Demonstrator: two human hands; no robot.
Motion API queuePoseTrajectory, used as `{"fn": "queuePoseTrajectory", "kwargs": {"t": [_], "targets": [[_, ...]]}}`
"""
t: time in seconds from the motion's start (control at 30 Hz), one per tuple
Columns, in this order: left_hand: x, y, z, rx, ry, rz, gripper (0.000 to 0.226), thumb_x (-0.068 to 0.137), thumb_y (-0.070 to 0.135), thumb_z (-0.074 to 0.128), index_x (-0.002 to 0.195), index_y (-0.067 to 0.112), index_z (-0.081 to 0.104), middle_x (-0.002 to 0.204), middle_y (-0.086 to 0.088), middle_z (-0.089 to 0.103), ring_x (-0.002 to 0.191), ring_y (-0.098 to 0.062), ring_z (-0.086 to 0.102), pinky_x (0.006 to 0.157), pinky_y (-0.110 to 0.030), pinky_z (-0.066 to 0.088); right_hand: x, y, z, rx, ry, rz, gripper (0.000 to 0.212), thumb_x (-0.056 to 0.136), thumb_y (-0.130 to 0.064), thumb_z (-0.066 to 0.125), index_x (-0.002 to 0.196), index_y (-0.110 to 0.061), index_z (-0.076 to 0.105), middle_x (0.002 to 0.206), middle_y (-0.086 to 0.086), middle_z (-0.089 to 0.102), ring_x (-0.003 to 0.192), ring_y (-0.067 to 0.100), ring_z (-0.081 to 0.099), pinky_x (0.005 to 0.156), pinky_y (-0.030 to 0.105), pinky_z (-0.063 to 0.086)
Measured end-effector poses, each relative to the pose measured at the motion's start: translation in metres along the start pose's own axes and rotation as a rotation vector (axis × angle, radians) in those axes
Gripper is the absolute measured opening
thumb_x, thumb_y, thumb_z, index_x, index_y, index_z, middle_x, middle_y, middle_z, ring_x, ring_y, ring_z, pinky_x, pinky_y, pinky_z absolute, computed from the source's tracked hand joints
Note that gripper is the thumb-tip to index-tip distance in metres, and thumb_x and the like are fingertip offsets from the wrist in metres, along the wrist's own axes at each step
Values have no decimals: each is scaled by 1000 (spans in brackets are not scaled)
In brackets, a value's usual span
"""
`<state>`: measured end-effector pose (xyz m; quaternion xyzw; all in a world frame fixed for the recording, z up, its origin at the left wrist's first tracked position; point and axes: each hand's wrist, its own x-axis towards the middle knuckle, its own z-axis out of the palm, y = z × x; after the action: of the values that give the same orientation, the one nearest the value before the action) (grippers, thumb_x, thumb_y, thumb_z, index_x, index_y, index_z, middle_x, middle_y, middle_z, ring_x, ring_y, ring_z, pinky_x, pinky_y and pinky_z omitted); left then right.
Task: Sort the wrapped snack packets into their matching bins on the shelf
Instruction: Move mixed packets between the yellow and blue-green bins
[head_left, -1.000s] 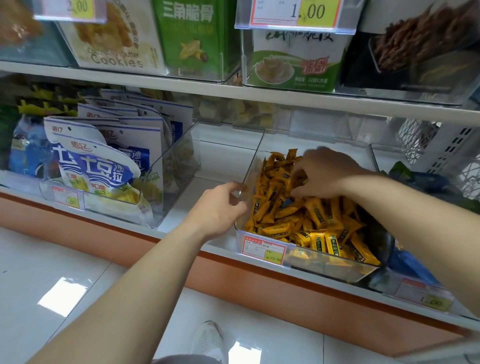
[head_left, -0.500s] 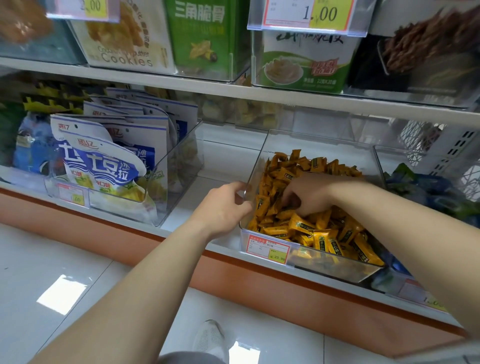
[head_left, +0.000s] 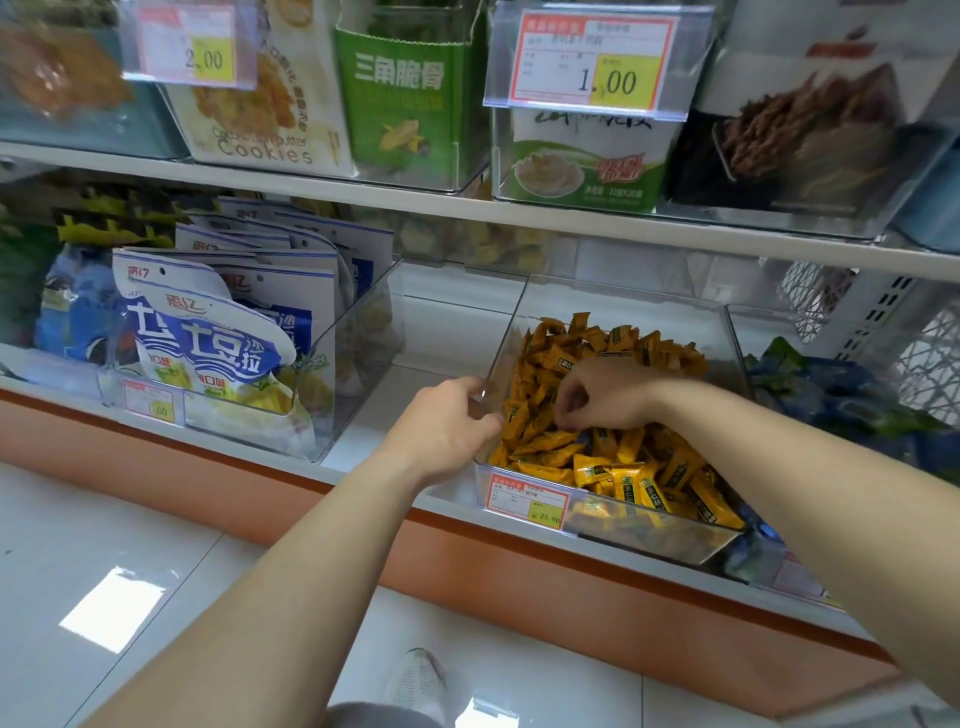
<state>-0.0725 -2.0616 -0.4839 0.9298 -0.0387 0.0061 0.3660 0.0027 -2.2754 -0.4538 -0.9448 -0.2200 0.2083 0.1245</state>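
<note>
two hands at the clear bin (head_left: 623, 292): left hand (head_left: 447, 426) grips its wall, right hand (head_left: 608, 395) curls fingers (head_left: 569, 411) among yellow packets (head_left: 639, 478) (pinching one? can't tell).

A bare strip of lower shelf (head_left: 441, 338) lies free between the bag bin (head_left: 358, 338) and the candy bin (head_left: 623, 304). The candy bin is open on top; the upper shelf (head_left: 571, 221) runs above its back.

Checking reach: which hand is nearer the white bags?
Left. The left hand grips the clear bin's wall, right of the bags; right hand is farther right, among orange packets.
</note>
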Motion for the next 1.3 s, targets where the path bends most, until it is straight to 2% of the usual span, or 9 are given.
{"fn": "queuePoseTrajectory", "kwargs": {"t": [0.13,0.33,0.5,0.6,0.67,0.83,1.0,1.13,1.3], "targets": [[-1,8,-4,37,98,45,44,89,35,64,130,20,61,125,2,65,103,-16,62,89,-31,50,-18,2,0,50,213,-48,19,89,-26,73,103,-37,67,94,-17,64,84,1,59,65,17,43],[-4,43,-5,119,313,175,53,88,35,62,138,23,52,135,-1,53,121,-21,53,92,-30,43,-87,24,-17,157,590,-111,19,92,-24,67,89,-42,61,97,-20,65,89,-3,61,75,14,45],[-7,73,13,224,250,207,42,88,41,60,128,30,58,131,3,54,115,-24,57,90,-38,50,-142,77,-11,410,804,31,18,95,-15,62,90,-32,59,92,-12,71,71,10,70,69,31,57],[-2,85,28,263,217,221,39,89,40,60,126,28,60,130,0,55,111,-26,59,86,-35,49,-168,108,-4,276,998,130,22,92,-15,65,97,-36,63,85,-17,69,75,0,65,65,14,47],[2,92,41,261,163,225,41,90,41,59,129,29,57,130,0,56,110,-26,59,85,-36,50,-177,125,-2,28,1058,213,22,93,-19,63,107,-35,68,78,-4,72,67,17,67,54,20,41],[10,111,80,289,2,310,51,93,44,54,141,29,47,140,2,52,127,-21,50,100,-39,48,-171,147,0,-312,856,396,27,100,-36,51,122,-37,66,103,5,74,84,30,69,56,27,43],[34,132,103,233,-23,337,49,94,42,54,142,37,43,136,3,57,113,-20,59,89,-36,53,-162,147,2,-157,808,334,39,98,-53,45,121,-28,65,119,1,67,107,25,60,71,29,45],[79,157,119,224,-17,300,47,96,47,50,142,35,47,146,4,50,130,-21,49,103,-37,44,-150,135,0,3,858,241,37,94,-49,51,125,-30,62,132,-3,60,124,23,49,95,35,42],[132,168,132,435,-237,342,48,98,48,45,143,35,46,141,-2,56,121,-22,55,102,-42,44,-125,122,12,115,608,147,66,87,-64,52,144,-35,38,148,-6,45,136,19,40,112,41,34]]}}
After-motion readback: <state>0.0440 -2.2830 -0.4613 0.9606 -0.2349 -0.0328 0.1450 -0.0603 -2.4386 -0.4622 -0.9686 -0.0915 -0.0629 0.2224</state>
